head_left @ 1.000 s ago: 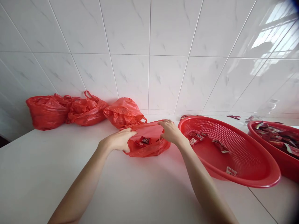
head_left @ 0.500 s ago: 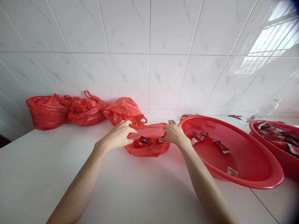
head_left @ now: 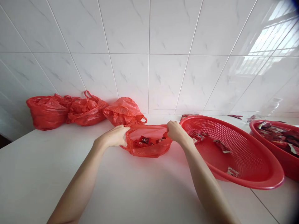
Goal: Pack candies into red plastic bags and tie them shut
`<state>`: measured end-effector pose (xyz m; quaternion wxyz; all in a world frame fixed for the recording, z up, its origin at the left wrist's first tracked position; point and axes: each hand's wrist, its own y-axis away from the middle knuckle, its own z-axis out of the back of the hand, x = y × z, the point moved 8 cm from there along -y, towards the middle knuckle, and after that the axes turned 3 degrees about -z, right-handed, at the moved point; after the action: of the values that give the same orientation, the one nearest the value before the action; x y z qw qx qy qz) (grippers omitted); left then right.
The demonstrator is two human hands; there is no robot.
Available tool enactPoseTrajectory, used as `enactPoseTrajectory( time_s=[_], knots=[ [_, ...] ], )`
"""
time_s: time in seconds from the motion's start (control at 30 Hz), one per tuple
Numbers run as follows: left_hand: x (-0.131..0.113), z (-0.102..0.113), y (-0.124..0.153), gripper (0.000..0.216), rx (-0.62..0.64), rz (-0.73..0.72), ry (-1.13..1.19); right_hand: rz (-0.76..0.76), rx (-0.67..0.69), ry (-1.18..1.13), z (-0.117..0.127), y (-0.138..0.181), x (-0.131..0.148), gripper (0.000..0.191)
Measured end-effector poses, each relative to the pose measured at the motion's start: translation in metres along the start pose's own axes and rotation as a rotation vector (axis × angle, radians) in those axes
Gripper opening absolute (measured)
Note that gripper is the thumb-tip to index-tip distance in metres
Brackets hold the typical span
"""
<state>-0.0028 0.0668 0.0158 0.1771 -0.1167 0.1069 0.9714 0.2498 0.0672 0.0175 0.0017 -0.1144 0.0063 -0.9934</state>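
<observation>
My left hand (head_left: 115, 137): fingers pinch red plastic bag (head_left: 147, 149) rim.
My right hand (head_left: 175, 132): grips bag's rim nearest the red colander (head_left: 245, 182).

**Red on white**

The plastic bag (head_left: 149, 151) is translucent red, and its sachets (head_left: 143, 140) are red, white and dark. The other bags (head_left: 86, 110), the hole-patterned mesh basket (head_left: 247, 158) and the basin (head_left: 291, 168) are red. The countertop (head_left: 140, 193) is plain white. The wall tiles (head_left: 130, 77) are white with grey veins.

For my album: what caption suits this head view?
Left hand and right hand hold open a bag of packets beside a basket.
</observation>
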Motion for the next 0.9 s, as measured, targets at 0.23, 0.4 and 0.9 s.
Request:
enactPoseTrajectory(
  time_s=[0.23, 0.4, 0.9],
  knots=[
    [-0.017, 0.028, 0.005, 0.054, -0.347, -0.202, 0.138, 0.186, -0.361, -0.763, 0.047, 0.012, 0.007, 0.016],
    [-0.042, 0.056, 0.022, 0.031, -0.674, -0.4, 0.427, 0.333, -0.308, -1.247, 0.059, 0.021, 0.017, 0.022],
    [-0.091, 0.065, 0.064, 0.029, -0.828, -0.688, 0.68, 0.6, 0.08, -1.545, 0.046, 0.053, 0.083, 0.016]
  ],
)
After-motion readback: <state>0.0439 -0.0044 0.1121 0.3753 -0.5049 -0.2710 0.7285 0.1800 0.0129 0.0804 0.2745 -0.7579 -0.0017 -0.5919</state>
